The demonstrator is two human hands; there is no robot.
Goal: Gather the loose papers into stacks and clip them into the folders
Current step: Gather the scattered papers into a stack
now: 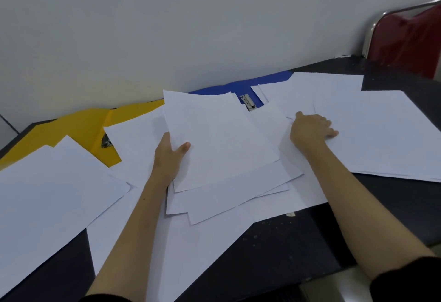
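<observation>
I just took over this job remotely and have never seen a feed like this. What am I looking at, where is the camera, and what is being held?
There is no machine here: a person works with two bare hands. The one picture comes from a wide-angle camera on the person's head, looking forward and down, so the arms reach in from the bottom edge.

A dark table stands against a pale wall, covered with loose white papers. At the back two folders lie open, each with a metal clip: a yellow folder on the left and a blue folder in the middle. A red chair stands at far right.

The left hand grips a small stack by its edge, thumb on top, raised over the pile. The right hand rests on a sheet lying on the table.
</observation>
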